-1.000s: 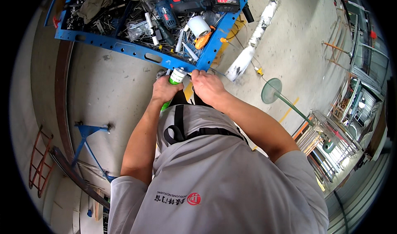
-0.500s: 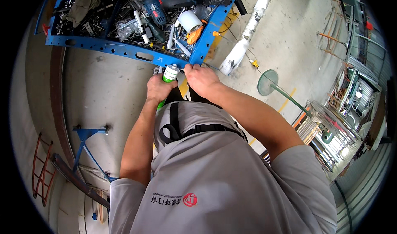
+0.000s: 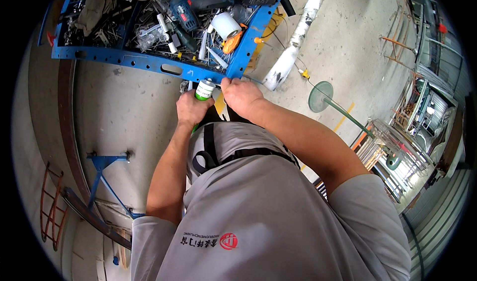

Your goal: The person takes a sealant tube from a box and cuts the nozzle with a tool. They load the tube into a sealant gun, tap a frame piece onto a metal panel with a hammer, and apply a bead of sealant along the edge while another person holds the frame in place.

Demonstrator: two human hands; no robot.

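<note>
My left hand (image 3: 192, 107) is wrapped round a sealant cartridge (image 3: 205, 88) with a white and green label, its end tilted up toward the tray. Just to its right, my right hand (image 3: 242, 97) is closed, with its fingertips at the near right corner of a blue metal tray (image 3: 131, 61). Whether those fingers grip the rim or some small thing is hidden. Inside the tray, close to both hands, are pale pointed nozzles (image 3: 217, 57), a white roll (image 3: 226, 26) and an orange-handled tool (image 3: 232, 43).
A cordless drill (image 3: 185, 14), a grey cloth (image 3: 97, 8) and loose fasteners fill the tray. On the floor to the right lie a white-wrapped pole (image 3: 290, 47) and a round green base (image 3: 320, 97) with a rod. A blue metal stand (image 3: 102, 162) is at left.
The whole view has shifted slightly. Both hands keep nearly the same place and pose, with the cartridge still in my left hand.
</note>
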